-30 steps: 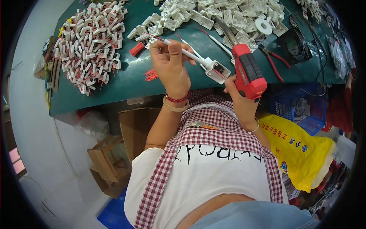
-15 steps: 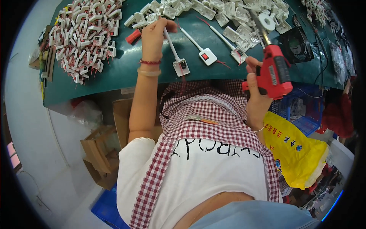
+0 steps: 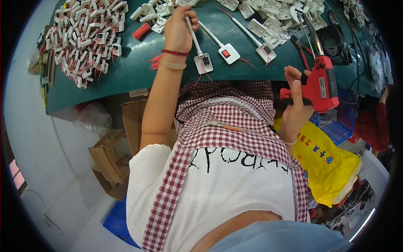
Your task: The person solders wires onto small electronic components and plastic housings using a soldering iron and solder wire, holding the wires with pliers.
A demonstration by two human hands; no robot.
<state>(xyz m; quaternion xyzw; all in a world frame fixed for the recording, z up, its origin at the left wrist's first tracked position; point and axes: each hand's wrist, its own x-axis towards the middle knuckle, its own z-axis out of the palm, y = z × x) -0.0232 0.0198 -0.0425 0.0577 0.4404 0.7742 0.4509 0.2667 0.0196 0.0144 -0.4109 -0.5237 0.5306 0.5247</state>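
Note:
My left hand (image 3: 179, 30) is closed around the upper end of a white stem. At the stem's lower end is a white switch housing (image 3: 199, 66) with a dark rocker switch and red wires trailing from it. To its right lies a similar housing (image 3: 233, 53) with a red rocker, then a third one (image 3: 262, 57) with its inside and red wire showing. My right hand (image 3: 299, 98) grips a red soldering gun (image 3: 323, 77) just off the table's near edge. Its long metal barrel points up over the table, and its tip is hard to make out.
Finished-looking white switch pieces (image 3: 86, 40) form a large heap at the left of the green table (image 3: 100, 82). Empty white shells (image 3: 273, 21) are piled at the back. Bundles of red wire (image 3: 142, 31), red-handled pliers (image 3: 303, 54) and a black square fan (image 3: 338, 48) lie around.
The soldering gun and my right hand have moved right, away from the row of housings. My left hand has shifted slightly right with its stem, uncovering red wires beside the wrist.

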